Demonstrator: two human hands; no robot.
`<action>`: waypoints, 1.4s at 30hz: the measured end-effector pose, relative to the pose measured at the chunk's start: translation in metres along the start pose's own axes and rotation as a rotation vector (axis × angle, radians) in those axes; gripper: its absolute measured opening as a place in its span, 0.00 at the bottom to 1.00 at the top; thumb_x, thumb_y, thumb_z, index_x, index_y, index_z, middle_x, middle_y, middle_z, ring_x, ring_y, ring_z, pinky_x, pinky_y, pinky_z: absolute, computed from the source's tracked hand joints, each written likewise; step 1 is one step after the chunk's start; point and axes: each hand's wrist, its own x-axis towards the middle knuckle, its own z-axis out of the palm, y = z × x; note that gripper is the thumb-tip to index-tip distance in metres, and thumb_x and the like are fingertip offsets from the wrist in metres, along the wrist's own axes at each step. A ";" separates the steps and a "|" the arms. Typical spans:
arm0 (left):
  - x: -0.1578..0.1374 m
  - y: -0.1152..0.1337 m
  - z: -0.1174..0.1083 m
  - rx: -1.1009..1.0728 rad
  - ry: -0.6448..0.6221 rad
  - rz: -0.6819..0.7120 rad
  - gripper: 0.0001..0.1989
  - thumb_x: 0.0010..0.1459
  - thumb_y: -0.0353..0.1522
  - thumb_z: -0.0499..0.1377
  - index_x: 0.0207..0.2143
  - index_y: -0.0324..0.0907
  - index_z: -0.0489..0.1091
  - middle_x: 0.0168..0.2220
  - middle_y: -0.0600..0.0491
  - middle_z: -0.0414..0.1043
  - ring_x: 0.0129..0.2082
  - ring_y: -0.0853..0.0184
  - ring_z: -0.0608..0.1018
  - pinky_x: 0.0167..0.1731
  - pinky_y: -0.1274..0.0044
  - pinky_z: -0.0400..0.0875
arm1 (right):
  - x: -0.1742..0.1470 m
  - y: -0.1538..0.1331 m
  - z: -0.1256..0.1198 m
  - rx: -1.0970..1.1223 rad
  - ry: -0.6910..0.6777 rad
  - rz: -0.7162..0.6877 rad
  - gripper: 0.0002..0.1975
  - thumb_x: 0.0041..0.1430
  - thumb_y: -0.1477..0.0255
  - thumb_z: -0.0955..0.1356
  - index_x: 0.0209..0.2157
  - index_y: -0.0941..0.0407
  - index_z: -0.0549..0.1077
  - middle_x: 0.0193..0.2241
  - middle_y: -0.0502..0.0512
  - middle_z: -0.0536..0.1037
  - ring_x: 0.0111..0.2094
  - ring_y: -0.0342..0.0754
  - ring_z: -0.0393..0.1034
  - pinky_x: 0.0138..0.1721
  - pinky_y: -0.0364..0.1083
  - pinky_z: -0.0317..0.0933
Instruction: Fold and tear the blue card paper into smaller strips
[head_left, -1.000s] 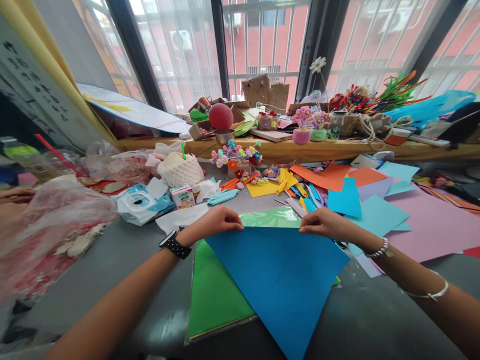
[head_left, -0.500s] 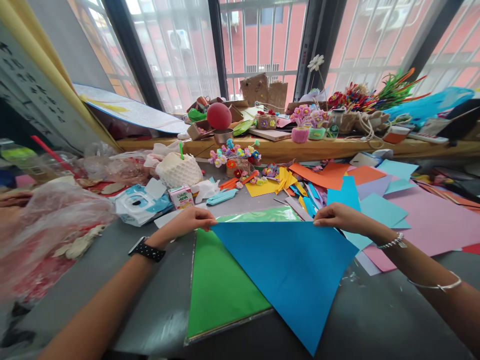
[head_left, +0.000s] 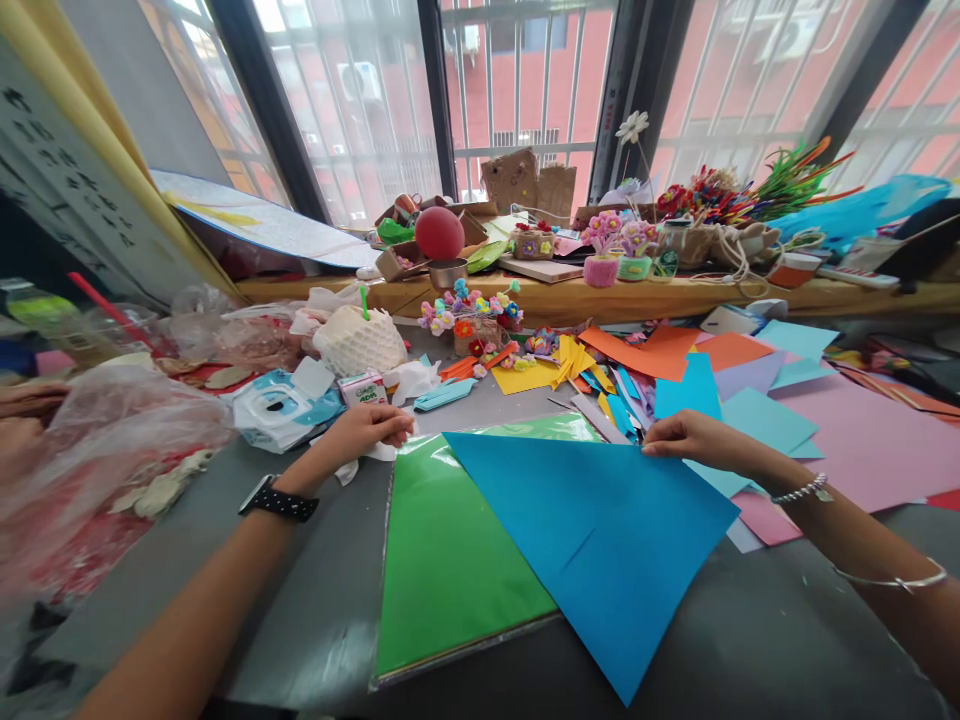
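Note:
A large sheet of blue paper (head_left: 592, 540) hangs slanted, one corner toward me, over a green sheet pack in a clear sleeve (head_left: 457, 560) on the grey table. My right hand (head_left: 679, 440) pinches the blue sheet's top edge near its right part. Left of the sheet's upper left corner, my left hand (head_left: 371, 428) is apart from the paper, its fingers loosely bent with nothing visible in them. A short crease line shows in the middle of the blue paper.
Coloured paper sheets (head_left: 870, 430) lie on the right, with paper strips (head_left: 574, 362) behind the green pack. A wipes pack (head_left: 281, 410), a small carton (head_left: 363, 388) and plastic bags (head_left: 142, 430) stand left. Another person's hand (head_left: 30, 400) shows at the far left edge.
My left hand has let go of the blue sheet's upper left corner and moved a little left. My right hand, still pinching the sheet, has shifted slightly right with it.

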 end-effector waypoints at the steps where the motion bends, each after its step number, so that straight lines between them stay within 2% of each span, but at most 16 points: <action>1: -0.001 0.002 -0.001 0.022 0.051 0.000 0.19 0.47 0.46 0.51 0.26 0.38 0.68 0.24 0.51 0.71 0.25 0.68 0.73 0.28 0.79 0.67 | 0.000 0.001 0.000 0.001 -0.004 -0.002 0.20 0.48 0.54 0.62 0.25 0.58 0.71 0.20 0.49 0.64 0.21 0.40 0.53 0.22 0.41 0.47; 3: -0.001 0.012 0.003 0.081 0.122 0.031 0.20 0.49 0.46 0.49 0.27 0.39 0.68 0.25 0.51 0.72 0.27 0.67 0.73 0.30 0.78 0.66 | -0.001 -0.002 -0.001 -0.006 0.002 -0.012 0.20 0.48 0.54 0.62 0.24 0.58 0.71 0.19 0.49 0.65 0.21 0.40 0.53 0.22 0.41 0.47; 6: 0.002 0.037 0.019 0.201 0.099 0.139 0.19 0.51 0.44 0.49 0.30 0.39 0.69 0.28 0.51 0.73 0.29 0.67 0.73 0.30 0.79 0.64 | 0.001 -0.017 0.000 -0.018 0.024 -0.041 0.20 0.47 0.55 0.62 0.24 0.59 0.72 0.19 0.49 0.66 0.21 0.41 0.55 0.22 0.41 0.48; 8: 0.006 0.056 0.036 0.258 0.038 0.253 0.17 0.52 0.42 0.50 0.31 0.39 0.70 0.32 0.51 0.73 0.31 0.67 0.72 0.31 0.79 0.63 | 0.003 -0.029 0.002 -0.028 0.021 -0.080 0.20 0.48 0.55 0.62 0.24 0.59 0.72 0.20 0.51 0.68 0.23 0.42 0.57 0.23 0.41 0.49; 12: 0.013 0.080 0.070 0.317 -0.203 0.412 0.15 0.52 0.39 0.52 0.36 0.40 0.71 0.33 0.51 0.73 0.30 0.68 0.72 0.30 0.80 0.61 | 0.009 -0.046 0.008 -0.040 0.011 -0.098 0.20 0.49 0.57 0.62 0.27 0.59 0.74 0.21 0.52 0.70 0.22 0.41 0.57 0.22 0.41 0.49; 17: 0.018 0.081 0.089 0.389 -0.272 0.403 0.13 0.52 0.38 0.53 0.29 0.38 0.72 0.24 0.52 0.72 0.21 0.72 0.67 0.21 0.81 0.54 | 0.010 -0.051 0.009 -0.037 0.012 -0.119 0.19 0.50 0.59 0.61 0.27 0.60 0.74 0.22 0.53 0.71 0.22 0.41 0.58 0.22 0.41 0.50; 21: 0.019 0.075 0.086 0.305 -0.264 0.388 0.15 0.51 0.39 0.53 0.29 0.37 0.72 0.23 0.53 0.71 0.21 0.73 0.66 0.21 0.82 0.54 | 0.005 -0.043 0.002 0.020 0.026 -0.064 0.18 0.49 0.59 0.62 0.24 0.60 0.73 0.19 0.51 0.69 0.20 0.40 0.58 0.20 0.40 0.50; 24: 0.018 0.069 0.081 0.291 -0.261 0.369 0.16 0.51 0.40 0.53 0.29 0.37 0.73 0.23 0.53 0.71 0.21 0.73 0.66 0.21 0.82 0.54 | 0.003 -0.032 -0.007 0.112 0.047 0.000 0.18 0.47 0.57 0.63 0.25 0.59 0.72 0.21 0.53 0.72 0.24 0.43 0.65 0.25 0.41 0.56; 26: 0.018 0.066 0.078 0.295 -0.261 0.357 0.17 0.51 0.41 0.52 0.29 0.37 0.73 0.22 0.53 0.70 0.21 0.73 0.66 0.21 0.82 0.54 | 0.003 -0.029 -0.011 0.118 0.118 0.033 0.19 0.47 0.56 0.63 0.26 0.59 0.72 0.24 0.55 0.74 0.27 0.45 0.67 0.27 0.43 0.58; 29: 0.017 0.067 0.079 0.288 -0.261 0.350 0.17 0.51 0.41 0.52 0.28 0.37 0.73 0.22 0.54 0.70 0.21 0.73 0.65 0.21 0.82 0.54 | 0.006 -0.037 -0.008 0.004 0.258 -0.020 0.19 0.47 0.56 0.63 0.27 0.58 0.72 0.26 0.56 0.74 0.28 0.46 0.67 0.29 0.44 0.59; 30: 0.017 0.070 0.080 0.284 -0.262 0.353 0.17 0.51 0.41 0.52 0.28 0.37 0.73 0.21 0.54 0.69 0.21 0.73 0.64 0.21 0.82 0.54 | 0.008 -0.043 -0.005 -0.021 0.263 -0.065 0.18 0.48 0.56 0.63 0.28 0.57 0.72 0.27 0.56 0.75 0.30 0.47 0.67 0.31 0.44 0.59; 32: 0.017 0.077 0.084 0.276 -0.268 0.360 0.16 0.51 0.40 0.52 0.28 0.37 0.73 0.21 0.54 0.69 0.20 0.73 0.64 0.20 0.83 0.54 | 0.014 -0.059 0.006 -0.001 0.189 -0.137 0.17 0.46 0.57 0.65 0.32 0.56 0.72 0.30 0.55 0.75 0.32 0.47 0.68 0.33 0.44 0.60; 35: 0.015 0.089 0.083 0.263 -0.282 0.371 0.15 0.51 0.40 0.53 0.29 0.37 0.73 0.22 0.54 0.70 0.21 0.73 0.65 0.21 0.82 0.54 | 0.022 -0.077 0.019 -0.023 0.089 -0.199 0.14 0.47 0.60 0.65 0.30 0.56 0.73 0.28 0.54 0.76 0.29 0.45 0.68 0.30 0.43 0.59; 39: 0.007 0.097 0.056 0.271 -0.361 0.317 0.14 0.46 0.40 0.56 0.25 0.38 0.72 0.20 0.57 0.68 0.21 0.74 0.65 0.21 0.83 0.55 | 0.023 -0.077 0.016 -0.067 0.102 -0.206 0.13 0.49 0.62 0.64 0.27 0.57 0.73 0.25 0.53 0.75 0.26 0.44 0.67 0.27 0.42 0.58; 42: -0.004 0.090 0.026 0.278 -0.283 0.207 0.15 0.44 0.42 0.57 0.25 0.39 0.72 0.19 0.58 0.67 0.20 0.75 0.66 0.19 0.84 0.55 | 0.016 -0.061 0.004 -0.042 0.160 -0.145 0.15 0.49 0.59 0.63 0.28 0.57 0.72 0.26 0.53 0.74 0.28 0.46 0.66 0.29 0.43 0.58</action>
